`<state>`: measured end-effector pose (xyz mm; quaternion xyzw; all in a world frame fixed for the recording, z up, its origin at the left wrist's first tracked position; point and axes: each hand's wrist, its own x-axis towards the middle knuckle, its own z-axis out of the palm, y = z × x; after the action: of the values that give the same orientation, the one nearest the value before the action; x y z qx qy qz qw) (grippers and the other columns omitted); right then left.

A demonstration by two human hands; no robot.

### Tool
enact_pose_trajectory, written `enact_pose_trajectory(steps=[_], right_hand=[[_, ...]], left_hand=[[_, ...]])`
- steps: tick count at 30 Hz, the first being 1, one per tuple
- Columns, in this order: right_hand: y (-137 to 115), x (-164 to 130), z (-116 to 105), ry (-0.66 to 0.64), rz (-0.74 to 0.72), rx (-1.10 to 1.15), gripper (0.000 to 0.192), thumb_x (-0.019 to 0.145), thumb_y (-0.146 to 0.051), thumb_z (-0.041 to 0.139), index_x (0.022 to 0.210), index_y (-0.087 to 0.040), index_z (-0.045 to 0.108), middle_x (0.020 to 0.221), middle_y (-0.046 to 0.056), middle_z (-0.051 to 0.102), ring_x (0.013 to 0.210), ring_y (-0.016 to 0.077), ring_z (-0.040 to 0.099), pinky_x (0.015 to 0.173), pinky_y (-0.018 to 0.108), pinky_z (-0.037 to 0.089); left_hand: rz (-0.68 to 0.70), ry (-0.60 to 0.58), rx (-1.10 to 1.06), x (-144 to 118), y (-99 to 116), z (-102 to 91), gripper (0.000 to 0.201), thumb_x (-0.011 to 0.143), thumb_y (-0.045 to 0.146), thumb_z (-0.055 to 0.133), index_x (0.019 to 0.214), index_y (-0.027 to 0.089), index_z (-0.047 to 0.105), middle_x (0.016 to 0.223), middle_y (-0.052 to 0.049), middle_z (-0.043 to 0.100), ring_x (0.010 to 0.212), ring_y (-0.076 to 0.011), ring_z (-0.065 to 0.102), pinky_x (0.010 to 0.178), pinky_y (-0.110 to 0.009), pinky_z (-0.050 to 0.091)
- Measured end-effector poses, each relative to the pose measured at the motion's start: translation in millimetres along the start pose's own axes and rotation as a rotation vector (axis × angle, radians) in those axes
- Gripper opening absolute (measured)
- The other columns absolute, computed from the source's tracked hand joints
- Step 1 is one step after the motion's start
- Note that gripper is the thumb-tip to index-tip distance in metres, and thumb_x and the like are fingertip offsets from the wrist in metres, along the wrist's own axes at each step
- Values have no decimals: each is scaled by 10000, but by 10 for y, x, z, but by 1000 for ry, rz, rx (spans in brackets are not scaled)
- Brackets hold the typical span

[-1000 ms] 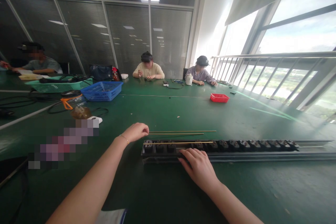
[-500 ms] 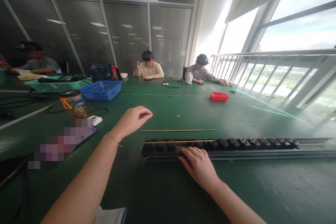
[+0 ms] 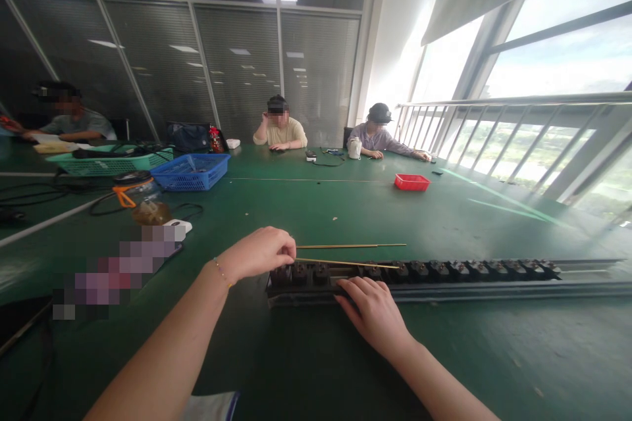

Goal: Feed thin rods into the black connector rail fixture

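Note:
My left hand [image 3: 264, 251] pinches the left end of a thin golden rod [image 3: 345, 263], with its fingers closed. The rod slants slightly down to the right, its left end raised above a long black rail [image 3: 454, 291]. A row of black blocks [image 3: 437, 270] with small metal tops sits along that rail. Close to a gap in the row, my right hand [image 3: 372, 309] holds the rail's front edge, fingers on top and thumb in front. Its fingertips partly hide the rail. Behind the rail, more thin golden rod [image 3: 350, 246] lies on the green table, its left end hidden by my left hand.
On the left are a phone [image 3: 165, 253], a jar with an orange strap [image 3: 143, 200], a blue basket [image 3: 192, 172] and a green basket [image 3: 111, 163]. A red tray [image 3: 411, 183] stands farther back. Several people sit across the green table [image 3: 276, 362].
My left hand has come down and right from above the table and taken the left end of the rod lying on the rail, lifting it. My right hand has stayed in place.

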<state>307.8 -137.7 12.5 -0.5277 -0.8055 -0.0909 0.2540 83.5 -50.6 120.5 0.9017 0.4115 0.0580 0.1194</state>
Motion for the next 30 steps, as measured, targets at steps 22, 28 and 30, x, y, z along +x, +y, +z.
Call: enact_pose_trajectory(steps=[22, 28, 30], right_hand=[[-3, -4, -26, 28, -16, -22, 205, 864, -304, 414, 998, -223, 547, 846, 9, 600, 780, 106, 537, 637, 251, 311], [-7, -1, -26, 6, -8, -15, 208, 866, -302, 407, 997, -220, 546, 854, 16, 602, 780, 119, 537, 639, 257, 311], [-9, 0, -26, 11, -11, -17, 215, 869, -308, 400, 994, -218, 549, 854, 23, 604, 780, 120, 540, 638, 254, 315]], left_hand=[[3, -136, -233, 98, -124, 124, 237, 730, 349, 494, 821, 208, 661, 760, 2, 664, 663, -126, 576, 582, -199, 395], [14, -113, -173, 105, -101, 126, 211, 744, 311, 478, 786, 195, 649, 746, 0, 648, 652, -120, 565, 571, -198, 386], [23, -60, -135, 77, -56, 76, 214, 751, 316, 467, 772, 191, 640, 756, -5, 634, 664, -124, 557, 580, -204, 384]])
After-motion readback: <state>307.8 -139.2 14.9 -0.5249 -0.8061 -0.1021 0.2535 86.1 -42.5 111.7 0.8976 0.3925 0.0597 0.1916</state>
